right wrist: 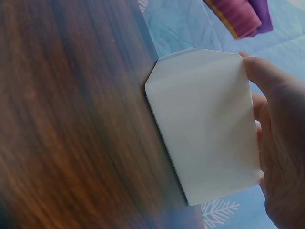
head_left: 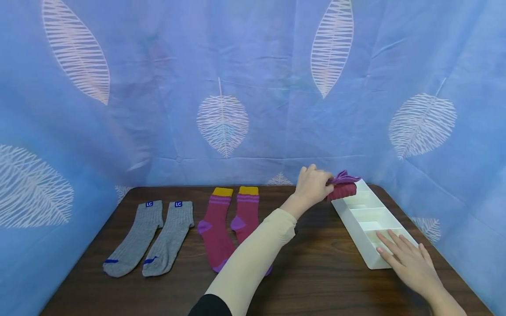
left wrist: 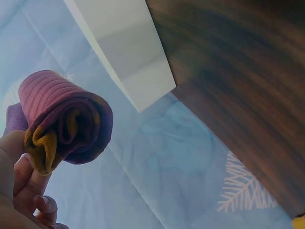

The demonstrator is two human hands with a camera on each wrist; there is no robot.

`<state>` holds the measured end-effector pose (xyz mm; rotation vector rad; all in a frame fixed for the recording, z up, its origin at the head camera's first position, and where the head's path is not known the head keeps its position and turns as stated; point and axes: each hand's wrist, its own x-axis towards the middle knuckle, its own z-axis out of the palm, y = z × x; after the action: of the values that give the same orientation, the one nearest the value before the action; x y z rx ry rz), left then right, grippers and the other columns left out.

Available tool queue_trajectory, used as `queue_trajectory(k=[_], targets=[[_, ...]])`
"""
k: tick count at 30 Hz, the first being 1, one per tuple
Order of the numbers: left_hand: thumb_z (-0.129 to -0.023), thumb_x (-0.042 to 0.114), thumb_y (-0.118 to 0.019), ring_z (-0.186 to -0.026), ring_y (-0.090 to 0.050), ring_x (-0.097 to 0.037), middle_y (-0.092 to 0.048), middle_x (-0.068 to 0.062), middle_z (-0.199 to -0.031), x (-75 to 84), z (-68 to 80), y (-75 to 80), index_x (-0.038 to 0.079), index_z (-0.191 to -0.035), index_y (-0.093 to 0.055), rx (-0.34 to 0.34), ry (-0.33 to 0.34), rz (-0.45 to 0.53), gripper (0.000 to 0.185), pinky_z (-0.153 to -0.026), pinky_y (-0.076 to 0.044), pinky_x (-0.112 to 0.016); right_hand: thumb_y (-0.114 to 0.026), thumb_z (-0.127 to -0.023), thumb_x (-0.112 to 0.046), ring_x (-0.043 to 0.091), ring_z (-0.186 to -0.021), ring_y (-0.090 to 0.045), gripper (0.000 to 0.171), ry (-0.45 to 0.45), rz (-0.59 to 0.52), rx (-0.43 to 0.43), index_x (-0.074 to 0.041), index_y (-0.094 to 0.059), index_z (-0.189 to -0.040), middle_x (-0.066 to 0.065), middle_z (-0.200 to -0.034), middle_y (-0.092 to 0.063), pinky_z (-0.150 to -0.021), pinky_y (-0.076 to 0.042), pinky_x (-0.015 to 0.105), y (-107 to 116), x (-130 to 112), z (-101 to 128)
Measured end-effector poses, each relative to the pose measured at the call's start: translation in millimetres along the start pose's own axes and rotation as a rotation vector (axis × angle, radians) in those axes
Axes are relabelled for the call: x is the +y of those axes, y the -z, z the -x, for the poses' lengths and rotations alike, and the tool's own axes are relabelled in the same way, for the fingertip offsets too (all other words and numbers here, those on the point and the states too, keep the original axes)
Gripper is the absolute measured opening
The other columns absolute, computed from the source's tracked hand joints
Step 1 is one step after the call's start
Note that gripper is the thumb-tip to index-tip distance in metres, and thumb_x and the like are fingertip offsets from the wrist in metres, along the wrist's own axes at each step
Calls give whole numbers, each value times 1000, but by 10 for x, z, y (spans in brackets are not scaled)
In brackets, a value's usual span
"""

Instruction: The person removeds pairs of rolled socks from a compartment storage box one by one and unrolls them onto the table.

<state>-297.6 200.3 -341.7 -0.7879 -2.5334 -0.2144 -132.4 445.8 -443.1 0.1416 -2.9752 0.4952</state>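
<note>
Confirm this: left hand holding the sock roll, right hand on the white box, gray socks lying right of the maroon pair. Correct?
No: the gray socks lie left of the maroon pair, as the head view shows. The left hand holds the sock roll; the right hand is on the white box.

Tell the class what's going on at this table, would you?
A person's left hand holds a maroon sock roll up near the far end of a white box. The right hand rests on the box's near end. Left of the box, grey socks and maroon socks lie flat on the table, the maroon ones partly hidden by the sleeve.
</note>
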Motion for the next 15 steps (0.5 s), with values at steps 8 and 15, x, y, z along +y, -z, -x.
queue_trajectory(k=[8,15], targets=[[-93,43,-63,-69,-34,-9,-72,21,-97,-61,285,27,39,-110,-72,23,70,72,20,-64,-19,-24,-37,-103,-48,54,-144,-6,64,-8,1,-4,-15,-22,-156,29,-158,-16,-108,21,69,20,33,1],[-91,42,-66,-73,-39,-7,-73,17,-100,-130,594,28,35,-113,-73,-37,174,183,24,-66,-26,-22,-37,-103,-47,54,-145,-5,64,8,3,-5,-15,-22,-156,29,-158,-17,-108,22,67,-4,30,-20]])
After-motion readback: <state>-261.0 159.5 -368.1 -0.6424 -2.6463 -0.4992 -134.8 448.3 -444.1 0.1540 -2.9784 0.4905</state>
